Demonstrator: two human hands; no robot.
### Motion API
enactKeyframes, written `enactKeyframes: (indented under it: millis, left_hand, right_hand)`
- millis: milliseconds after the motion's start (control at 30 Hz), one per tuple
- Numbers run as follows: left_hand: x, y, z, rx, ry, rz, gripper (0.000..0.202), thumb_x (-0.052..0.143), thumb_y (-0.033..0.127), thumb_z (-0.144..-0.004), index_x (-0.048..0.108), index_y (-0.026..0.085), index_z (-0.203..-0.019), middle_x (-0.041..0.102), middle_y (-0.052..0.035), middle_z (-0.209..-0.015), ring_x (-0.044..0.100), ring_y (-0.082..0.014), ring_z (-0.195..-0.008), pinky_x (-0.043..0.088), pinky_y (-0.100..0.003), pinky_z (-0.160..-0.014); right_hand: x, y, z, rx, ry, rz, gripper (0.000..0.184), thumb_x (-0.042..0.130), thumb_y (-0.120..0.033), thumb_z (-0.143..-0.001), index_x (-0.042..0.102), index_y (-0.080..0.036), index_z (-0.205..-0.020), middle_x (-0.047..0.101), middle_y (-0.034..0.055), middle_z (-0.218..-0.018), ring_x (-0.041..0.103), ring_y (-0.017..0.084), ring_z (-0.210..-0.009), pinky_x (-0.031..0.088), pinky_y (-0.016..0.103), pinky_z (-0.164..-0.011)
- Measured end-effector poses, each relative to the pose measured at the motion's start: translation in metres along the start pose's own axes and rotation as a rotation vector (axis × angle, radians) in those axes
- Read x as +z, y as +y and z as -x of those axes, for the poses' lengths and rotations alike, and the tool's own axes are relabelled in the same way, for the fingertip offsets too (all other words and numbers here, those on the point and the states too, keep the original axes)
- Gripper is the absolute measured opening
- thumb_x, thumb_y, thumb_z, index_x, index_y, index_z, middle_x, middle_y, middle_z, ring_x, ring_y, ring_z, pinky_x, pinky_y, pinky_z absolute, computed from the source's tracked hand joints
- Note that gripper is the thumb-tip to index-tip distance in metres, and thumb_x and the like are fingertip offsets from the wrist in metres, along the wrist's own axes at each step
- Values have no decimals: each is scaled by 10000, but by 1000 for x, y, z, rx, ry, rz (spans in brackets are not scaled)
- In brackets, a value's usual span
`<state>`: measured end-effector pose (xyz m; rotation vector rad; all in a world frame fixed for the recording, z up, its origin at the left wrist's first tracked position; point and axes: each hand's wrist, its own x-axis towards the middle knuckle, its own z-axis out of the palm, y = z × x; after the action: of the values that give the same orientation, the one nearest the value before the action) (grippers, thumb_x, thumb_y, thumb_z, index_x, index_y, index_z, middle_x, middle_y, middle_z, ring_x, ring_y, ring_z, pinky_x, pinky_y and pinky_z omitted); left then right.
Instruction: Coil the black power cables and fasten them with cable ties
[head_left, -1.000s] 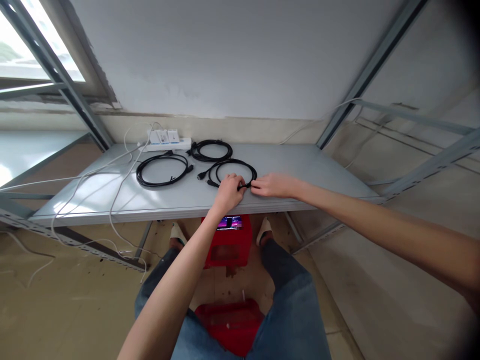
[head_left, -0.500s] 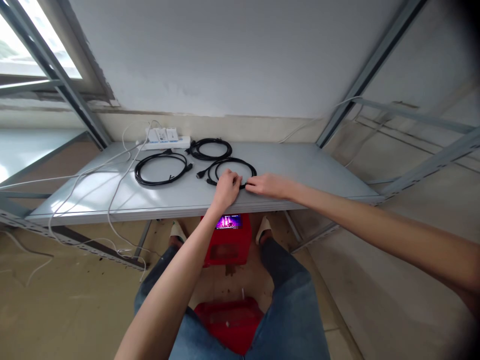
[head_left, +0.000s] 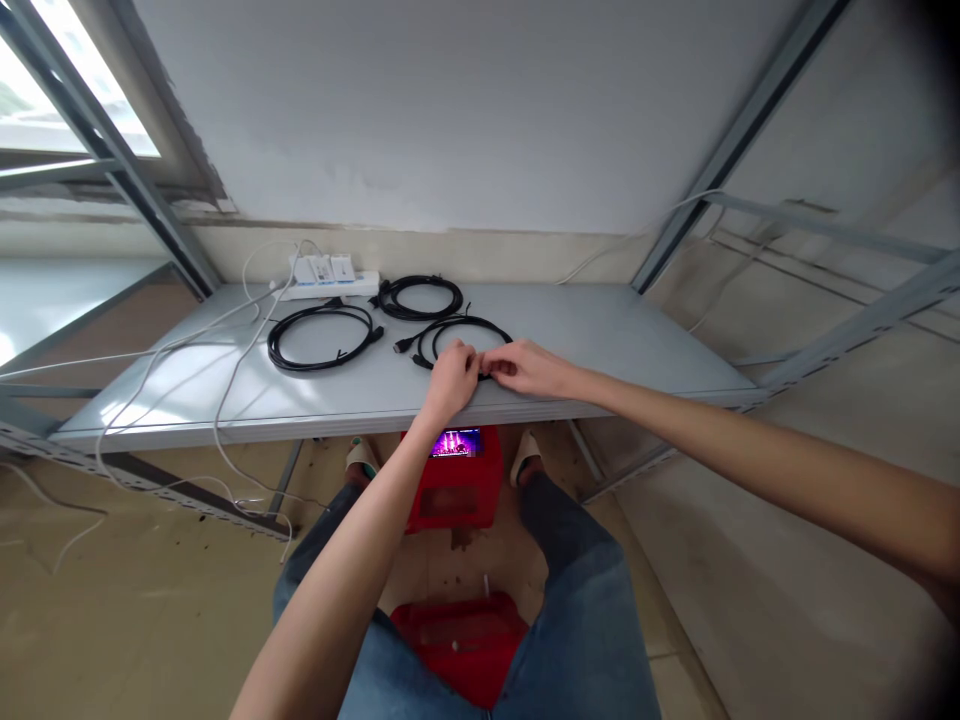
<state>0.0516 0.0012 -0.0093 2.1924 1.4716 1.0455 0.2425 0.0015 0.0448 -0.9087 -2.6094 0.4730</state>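
Observation:
Three coiled black cables lie on a grey metal shelf (head_left: 600,350). My left hand (head_left: 452,378) and my right hand (head_left: 525,366) meet at the near edge of the nearest black cable coil (head_left: 459,328), both pinching it with fingers closed where the loops are bunched together. A second coil (head_left: 420,296) lies behind it and a larger coil (head_left: 322,337) lies to the left.
A white power strip (head_left: 330,280) with plugged adapters sits at the shelf's back, with white cords (head_left: 225,400) trailing off the left edge to the floor. Below the shelf stands a red stool (head_left: 450,490) with a lit phone (head_left: 456,442) on it. Slanted metal frame bars flank both sides.
My right hand has slid left along the coil until it touches my left hand. The coil has stayed in place.

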Motion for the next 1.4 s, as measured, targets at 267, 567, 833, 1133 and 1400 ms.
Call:
enactKeyframes:
  millis: [267, 567, 833, 1133, 1400]
  left_hand:
    - [0, 1, -1, 18, -1, 10, 409, 536, 246, -1071, 497, 223, -665, 599, -60, -864, 589, -197, -809, 441, -339, -769]
    - [0, 1, -1, 21, 3, 6, 428, 497, 262, -1093, 500, 228, -666, 615, -67, -853, 615, -209, -830, 464, -349, -806]
    - [1, 0, 0, 36, 16, -10, 395, 480, 259, -1096, 522, 228, -705, 621, -68, -863, 619, -209, -827, 462, -349, -801]
    - [4, 3, 1, 26, 33, -33, 386, 487, 230, -1092, 517, 230, -707, 632, -78, -889, 634, -224, -867, 459, -357, -819]
    - [3, 3, 0, 10, 14, -53, 379, 486, 216, -1094, 535, 223, -717, 641, -81, -889, 628, -222, -865, 445, -356, -809]
  right_hand:
    - [-1, 23, -4, 335, -51, -625, 146, 769, -242, -828, 816, -140, -922, 797, 51, -790, 746, 153, -684, 620, 276, -707]
    - [0, 29, 5, 405, -23, -750, 323, 873, -349, -795, 844, -121, -1022, 835, 106, -879, 808, 214, -851, 662, 311, -768]
    - [-11, 16, 8, -111, -54, 269, 202, 615, -86, -968, 786, -163, -1043, 784, 79, -1014, 697, 165, -833, 517, 278, -749]
    - [-10, 21, 16, -386, -139, 940, 264, 454, -34, -1044, 697, -136, -1020, 685, 78, -886, 547, 161, -743, 295, 290, -594]
    - [-9, 17, 10, -420, -123, 1011, 270, 432, -22, -1046, 661, -143, -969, 662, 68, -872, 544, 174, -782, 291, 312, -622]
